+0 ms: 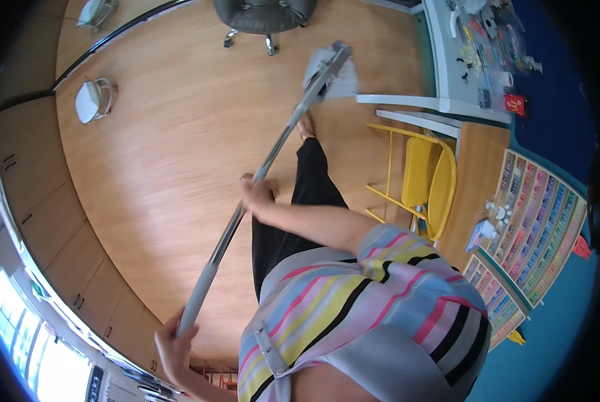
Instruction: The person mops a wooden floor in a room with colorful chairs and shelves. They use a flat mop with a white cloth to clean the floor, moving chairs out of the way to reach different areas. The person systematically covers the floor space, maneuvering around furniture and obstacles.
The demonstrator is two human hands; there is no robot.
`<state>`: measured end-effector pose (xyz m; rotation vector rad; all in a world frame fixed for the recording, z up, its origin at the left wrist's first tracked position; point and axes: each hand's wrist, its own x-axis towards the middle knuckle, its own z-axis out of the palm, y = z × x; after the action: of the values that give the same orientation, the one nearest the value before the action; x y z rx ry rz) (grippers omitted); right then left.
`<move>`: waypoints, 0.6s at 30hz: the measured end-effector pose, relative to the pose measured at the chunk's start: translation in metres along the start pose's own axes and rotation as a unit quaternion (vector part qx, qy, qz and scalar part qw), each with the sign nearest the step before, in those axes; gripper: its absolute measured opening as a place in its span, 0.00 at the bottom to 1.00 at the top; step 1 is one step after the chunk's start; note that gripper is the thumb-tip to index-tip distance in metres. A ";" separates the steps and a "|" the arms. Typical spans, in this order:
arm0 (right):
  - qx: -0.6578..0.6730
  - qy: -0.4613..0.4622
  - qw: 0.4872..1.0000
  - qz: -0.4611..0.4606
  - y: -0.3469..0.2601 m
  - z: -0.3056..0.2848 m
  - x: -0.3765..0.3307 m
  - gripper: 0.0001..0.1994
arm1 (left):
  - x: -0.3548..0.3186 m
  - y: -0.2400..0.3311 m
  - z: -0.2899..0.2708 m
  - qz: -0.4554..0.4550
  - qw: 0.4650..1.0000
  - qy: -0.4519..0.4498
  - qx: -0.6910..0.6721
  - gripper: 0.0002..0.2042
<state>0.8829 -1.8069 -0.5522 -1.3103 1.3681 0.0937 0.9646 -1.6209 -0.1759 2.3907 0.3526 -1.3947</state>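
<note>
A flat mop with a long silver and grey handle (208,273) runs slantwise across the view. My left hand (174,345) is closed round the grey grip at its near end. Farther along the pole, my right hand (257,195) is wrapped about the metal tube, slightly blurred. At the far end the mop head (329,72) rests over a pale grey cloth (345,82) on the wooden floor (159,154). My foot in a sandal (305,126) is close to the mop head, partly behind the pole.
A grey office chair (266,15) stands ahead. Right of me are a yellow folding chair (424,175), a white-legged table (440,53) with clutter, and racks of coloured bottles (534,221). A white stool (89,102) and wooden cabinets (58,221) line the left.
</note>
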 end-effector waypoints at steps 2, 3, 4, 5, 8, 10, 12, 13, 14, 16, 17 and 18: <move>-0.035 -0.044 0.998 -0.011 -0.010 0.061 -0.081 0.18 | -0.057 -0.047 -0.032 -0.065 0.993 0.052 -0.083 0.21; 0.013 -0.144 0.988 0.045 -0.019 0.079 -0.112 0.18 | -0.075 -0.069 -0.046 -0.047 0.992 0.081 -0.081 0.18; 0.000 -0.141 0.988 0.067 -0.034 0.097 -0.147 0.18 | -0.096 -0.087 -0.059 -0.031 0.990 0.112 -0.081 0.16; -0.023 -0.175 0.984 0.034 -0.037 0.118 -0.173 0.18 | -0.117 -0.094 -0.077 -0.034 0.991 0.109 -0.066 0.18; 0.094 -0.334 0.916 0.202 -0.099 0.135 -0.219 0.20 | -0.161 -0.095 -0.110 -0.055 0.988 0.147 0.005 0.20; 0.106 -0.382 0.891 0.222 -0.118 0.159 -0.224 0.20 | -0.169 -0.078 -0.124 -0.049 0.985 0.163 0.022 0.20; 0.078 -0.492 0.838 0.221 -0.131 0.181 -0.203 0.24 | -0.168 -0.065 -0.133 -0.035 0.982 0.185 0.022 0.20; 0.105 -0.536 0.811 0.210 -0.131 0.186 -0.184 0.26 | -0.162 -0.058 -0.144 -0.031 0.979 0.193 0.064 0.19; 0.122 -0.586 0.775 0.201 -0.137 0.186 -0.170 0.28 | -0.160 -0.064 -0.151 -0.042 0.969 0.237 0.060 0.15; -0.046 -0.612 0.784 0.093 -0.165 0.149 -0.144 0.32 | -0.173 -0.074 -0.167 -0.110 0.962 0.249 0.033 0.19; -0.112 -0.576 0.810 -0.016 -0.153 0.154 -0.103 0.30 | -0.167 -0.059 -0.179 -0.098 0.952 0.276 0.090 0.22; -0.202 -0.426 0.857 -0.208 -0.148 0.148 -0.059 0.24 | -0.157 -0.069 -0.201 -0.132 0.942 0.305 0.054 0.21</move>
<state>1.0631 -1.7211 -0.4660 -1.6018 0.2942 0.6170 1.0203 -1.4808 0.0412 2.9158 0.7943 -0.7345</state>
